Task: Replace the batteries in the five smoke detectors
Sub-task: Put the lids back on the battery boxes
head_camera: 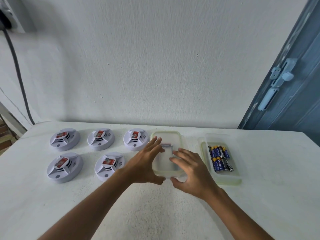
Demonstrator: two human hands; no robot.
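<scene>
Here, my left hand point(143, 163) and right hand point(188, 168), fingers spread, touch the lidded clear plastic box point(167, 135); five round white smoke detectors point(65, 139) sit unopened.

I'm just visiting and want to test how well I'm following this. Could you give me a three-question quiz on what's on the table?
1. How many smoke detectors lie on the table?
2. True or false: the batteries are inside the lidded container under the hands.
3. Which describes the left hand and right hand? A) both gripping one detector, B) both spread open at the lidded container, C) each pinching a battery.

Key
1. Five: three in the far row, two in the near row.
2. False: they lie in the open container to its right.
3. B.
</scene>
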